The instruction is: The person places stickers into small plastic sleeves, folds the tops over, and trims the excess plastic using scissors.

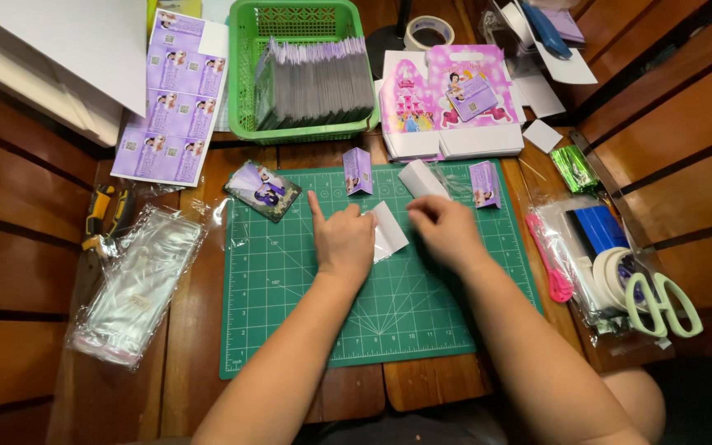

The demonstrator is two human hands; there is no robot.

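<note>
Left hand (343,239) apparently pins white card (390,232).

On the green cutting mat (372,313), the left hand (344,239) presses a white folded card (389,231), index finger pointing toward 12 o'clock. The right hand (447,231) pinches the card's edge at 3 o'clock. A green basket (245,82) of purple cards sits at 12 o'clock, and scissors (661,305) lie at 3 o'clock.

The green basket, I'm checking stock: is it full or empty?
Nearly full. The green basket holds a dense row of purple-edged cards standing on edge, reaching almost wall to wall.
</note>
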